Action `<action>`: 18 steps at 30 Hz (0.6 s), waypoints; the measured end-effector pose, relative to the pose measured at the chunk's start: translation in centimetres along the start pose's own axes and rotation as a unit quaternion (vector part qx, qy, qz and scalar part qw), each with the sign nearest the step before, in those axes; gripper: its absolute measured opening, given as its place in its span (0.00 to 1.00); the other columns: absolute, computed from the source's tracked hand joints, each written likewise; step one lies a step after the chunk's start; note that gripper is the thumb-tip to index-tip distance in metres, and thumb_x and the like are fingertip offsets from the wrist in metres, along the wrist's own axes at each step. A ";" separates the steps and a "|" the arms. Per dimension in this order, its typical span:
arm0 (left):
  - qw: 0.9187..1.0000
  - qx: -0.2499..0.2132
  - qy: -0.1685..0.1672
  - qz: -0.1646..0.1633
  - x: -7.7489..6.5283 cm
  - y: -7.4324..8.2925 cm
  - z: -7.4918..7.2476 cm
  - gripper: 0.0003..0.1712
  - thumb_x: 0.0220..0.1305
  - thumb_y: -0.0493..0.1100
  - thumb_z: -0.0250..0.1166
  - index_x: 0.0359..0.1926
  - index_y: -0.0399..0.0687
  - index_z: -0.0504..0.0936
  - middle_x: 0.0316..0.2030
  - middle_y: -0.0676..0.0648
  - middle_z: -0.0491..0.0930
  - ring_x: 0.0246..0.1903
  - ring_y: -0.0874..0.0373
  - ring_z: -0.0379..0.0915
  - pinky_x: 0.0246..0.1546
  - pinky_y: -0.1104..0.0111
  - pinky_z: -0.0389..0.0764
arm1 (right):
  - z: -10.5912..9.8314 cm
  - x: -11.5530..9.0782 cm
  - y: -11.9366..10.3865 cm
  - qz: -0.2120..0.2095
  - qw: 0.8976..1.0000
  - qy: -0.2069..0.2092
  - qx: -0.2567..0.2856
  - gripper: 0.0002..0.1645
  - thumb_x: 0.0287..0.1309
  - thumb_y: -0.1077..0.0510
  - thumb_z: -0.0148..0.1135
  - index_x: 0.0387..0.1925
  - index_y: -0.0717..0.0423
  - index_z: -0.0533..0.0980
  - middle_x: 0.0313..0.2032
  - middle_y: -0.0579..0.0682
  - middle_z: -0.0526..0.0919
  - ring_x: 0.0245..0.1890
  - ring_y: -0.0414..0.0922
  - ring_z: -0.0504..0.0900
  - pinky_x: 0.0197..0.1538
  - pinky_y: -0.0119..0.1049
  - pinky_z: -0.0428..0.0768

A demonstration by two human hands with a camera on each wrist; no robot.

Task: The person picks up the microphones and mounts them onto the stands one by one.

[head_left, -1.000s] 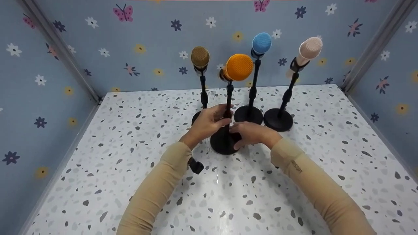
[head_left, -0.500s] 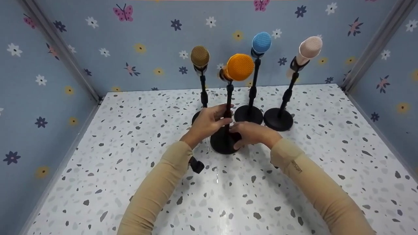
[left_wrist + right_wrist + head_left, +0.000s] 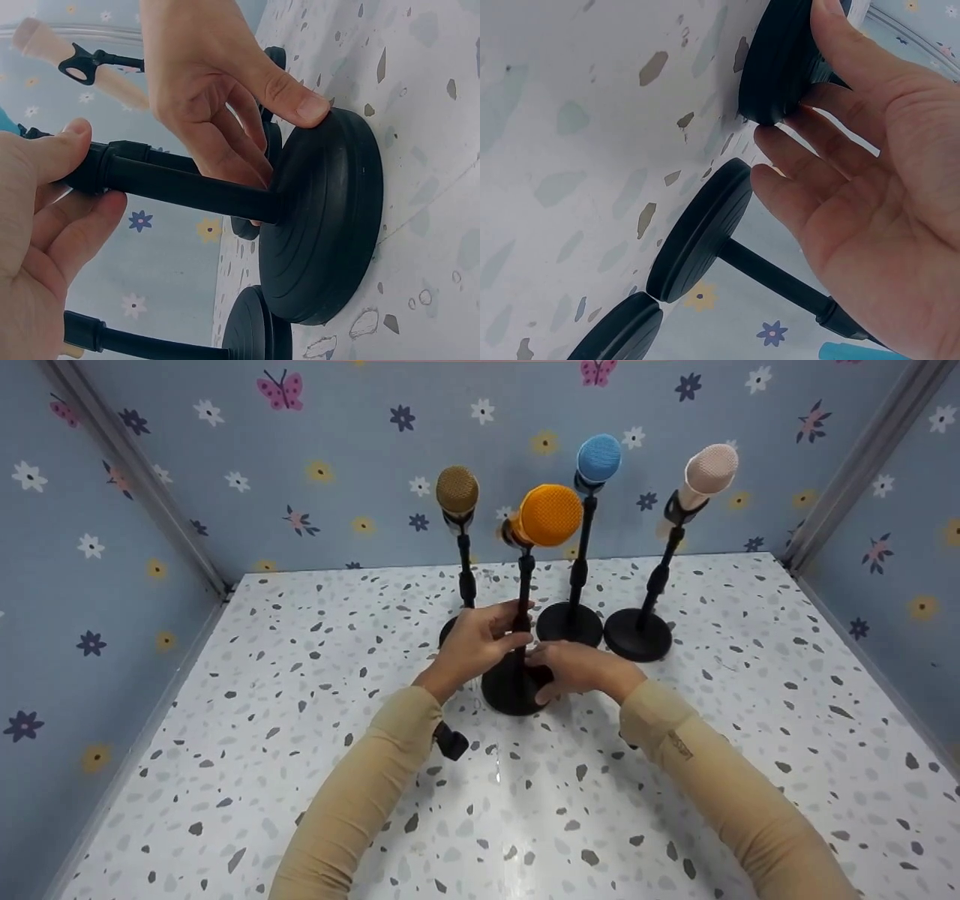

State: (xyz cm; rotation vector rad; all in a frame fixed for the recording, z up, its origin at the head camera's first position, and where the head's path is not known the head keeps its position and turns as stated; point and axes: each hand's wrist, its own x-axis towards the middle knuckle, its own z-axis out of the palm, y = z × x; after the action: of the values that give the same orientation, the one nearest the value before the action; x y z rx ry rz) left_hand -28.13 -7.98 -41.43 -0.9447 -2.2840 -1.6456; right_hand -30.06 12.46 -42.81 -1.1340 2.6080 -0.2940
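Observation:
An orange microphone (image 3: pixel 551 515) sits tilted in the clip of a black desktop microphone stand, in front of the others. My left hand (image 3: pixel 480 641) pinches the collar on this stand's pole between thumb and fingers, as the left wrist view shows. Low down, my right hand (image 3: pixel 581 667) grips the stand's round base (image 3: pixel 322 217), with its thumb on the edge and its fingers curled around the side. The base stands flat on the speckled table. In the right wrist view the base (image 3: pixel 776 67) is partly cut off by the frame's top.
Behind stand a gold microphone (image 3: pixel 457 490), a blue microphone (image 3: pixel 599 458) and a pale pink microphone (image 3: pixel 711 471), each on a black stand. The gold one's base is partly hidden by my left hand. Flower-patterned panels (image 3: pixel 360 457) enclose the speckled white table (image 3: pixel 300 780) on three sides.

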 end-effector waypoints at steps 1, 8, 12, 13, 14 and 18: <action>1.000 0.008 0.003 0.004 0.0 0.0 0.0 0.23 0.61 0.33 0.73 0.58 0.37 0.82 0.48 0.42 0.86 0.47 0.53 0.85 0.48 0.69 0.84 | 0.0 0.0 0.0 -0.001 1.000 0.001 0.000 0.38 0.53 0.53 0.78 0.61 0.67 0.77 0.63 0.62 0.77 0.64 0.58 0.74 0.69 0.49 0.70; 0.995 0.070 0.048 0.051 0.0 -0.2 0.6 0.21 0.58 0.35 0.76 0.53 0.36 0.85 0.42 0.43 0.88 0.41 0.57 0.87 0.42 0.69 0.85 | 0.0 0.0 -0.2 0.008 1.000 0.000 0.007 0.37 0.53 0.53 0.78 0.61 0.66 0.77 0.62 0.60 0.77 0.64 0.57 0.75 0.69 0.48 0.70; 0.985 0.138 0.077 0.069 0.0 -0.2 1.0 0.18 0.57 0.44 0.77 0.45 0.38 0.87 0.35 0.46 0.88 0.33 0.58 0.86 0.35 0.66 0.86 | -0.1 -0.1 -0.3 0.020 1.000 -0.003 0.014 0.37 0.53 0.53 0.78 0.61 0.65 0.77 0.62 0.59 0.78 0.63 0.56 0.75 0.68 0.48 0.70; 0.983 0.151 0.080 0.068 0.0 -0.2 1.0 0.18 0.57 0.46 0.77 0.43 0.38 0.86 0.34 0.47 0.88 0.32 0.59 0.85 0.34 0.67 0.86 | -0.1 -0.1 -0.3 0.022 1.000 -0.004 0.015 0.37 0.53 0.53 0.78 0.61 0.65 0.77 0.62 0.59 0.78 0.63 0.56 0.75 0.68 0.48 0.70; 0.982 0.157 0.080 0.066 -0.1 -0.1 1.1 0.18 0.57 0.47 0.77 0.42 0.39 0.86 0.33 0.47 0.88 0.31 0.59 0.85 0.34 0.68 0.86 | 0.0 -0.1 -0.3 0.025 1.000 -0.005 0.016 0.36 0.53 0.53 0.78 0.62 0.64 0.77 0.62 0.59 0.78 0.63 0.56 0.75 0.68 0.48 0.70; 0.988 0.139 0.048 0.044 -0.2 -0.1 0.9 0.17 0.63 0.47 0.74 0.46 0.38 0.84 0.36 0.47 0.87 0.35 0.60 0.85 0.38 0.74 0.83 | 0.0 0.0 -0.3 0.025 1.000 -0.007 0.011 0.37 0.54 0.53 0.78 0.63 0.64 0.77 0.63 0.59 0.77 0.64 0.56 0.74 0.68 0.48 0.70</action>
State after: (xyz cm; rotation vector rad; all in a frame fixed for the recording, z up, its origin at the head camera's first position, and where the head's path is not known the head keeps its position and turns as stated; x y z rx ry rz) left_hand -27.82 -7.23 -41.94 -0.8661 -2.2930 -1.2660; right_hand -29.83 12.30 -42.70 -1.0586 2.6098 -0.3008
